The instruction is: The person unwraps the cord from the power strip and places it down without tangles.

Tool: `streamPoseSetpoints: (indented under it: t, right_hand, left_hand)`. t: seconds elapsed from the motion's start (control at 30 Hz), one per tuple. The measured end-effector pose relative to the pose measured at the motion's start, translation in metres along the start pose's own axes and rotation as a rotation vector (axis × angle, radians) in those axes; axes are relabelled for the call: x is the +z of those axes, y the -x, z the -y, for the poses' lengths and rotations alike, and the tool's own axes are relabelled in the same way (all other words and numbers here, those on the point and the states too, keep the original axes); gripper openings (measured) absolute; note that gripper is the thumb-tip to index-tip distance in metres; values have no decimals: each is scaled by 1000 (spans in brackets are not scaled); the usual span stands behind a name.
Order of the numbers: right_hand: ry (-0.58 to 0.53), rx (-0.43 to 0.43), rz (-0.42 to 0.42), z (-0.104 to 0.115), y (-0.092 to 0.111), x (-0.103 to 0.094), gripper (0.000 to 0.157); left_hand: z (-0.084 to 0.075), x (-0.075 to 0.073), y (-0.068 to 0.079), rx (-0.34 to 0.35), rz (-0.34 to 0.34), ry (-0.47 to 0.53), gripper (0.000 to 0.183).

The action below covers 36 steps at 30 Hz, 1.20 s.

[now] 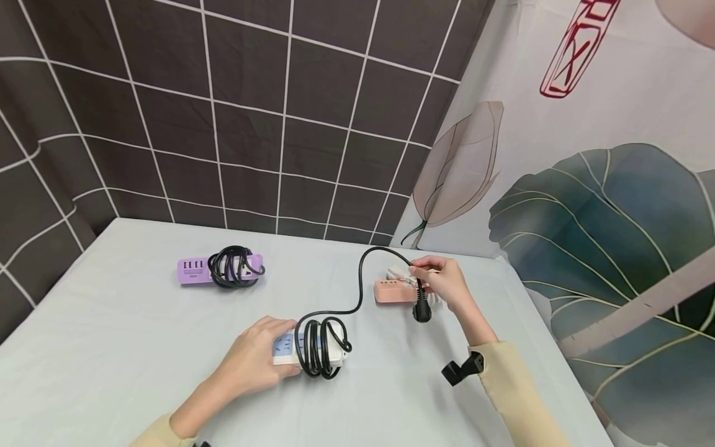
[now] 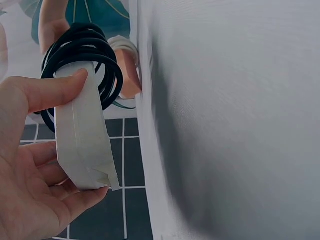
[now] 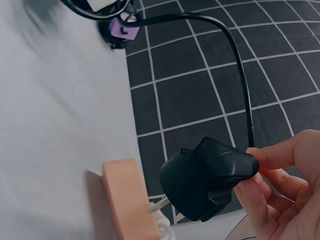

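Note:
My left hand grips one end of a white power strip with a blue socket face, thumb on one side and fingers on the other. Several loops of its black cord wrap around the strip's other end. The left wrist view shows the strip held beside the tabletop, its shadow on the cloth. My right hand pinches the cord at the neck of the black plug, which hangs downward. A loose stretch of cord arches between the coil and the plug.
An orange power strip with a white cord lies behind the plug, partly hidden by it and the right hand. Further left sits a purple power strip wrapped in black cord. Dark gridded cloth hangs behind the white table.

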State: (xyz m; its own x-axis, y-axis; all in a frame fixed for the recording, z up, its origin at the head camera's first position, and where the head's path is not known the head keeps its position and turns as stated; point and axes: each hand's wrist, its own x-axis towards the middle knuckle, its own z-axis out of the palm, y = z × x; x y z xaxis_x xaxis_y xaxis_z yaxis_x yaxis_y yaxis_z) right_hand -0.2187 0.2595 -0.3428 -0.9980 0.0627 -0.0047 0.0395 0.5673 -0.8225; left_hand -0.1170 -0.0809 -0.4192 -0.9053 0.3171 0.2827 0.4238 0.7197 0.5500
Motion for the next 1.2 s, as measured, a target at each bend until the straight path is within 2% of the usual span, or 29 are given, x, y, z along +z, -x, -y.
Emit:
streamPoseSetpoints:
  t: [0.77,1.2]
  right_hand:
    - [-19,-8,-19,9,12,-4,25]
    - [-32,-56,-41,10,24,-8,23]
  left_hand:
    - [2,-1,1,-8,2,-1,70]
    - [2,-1,0,-14,-1,-5,71]
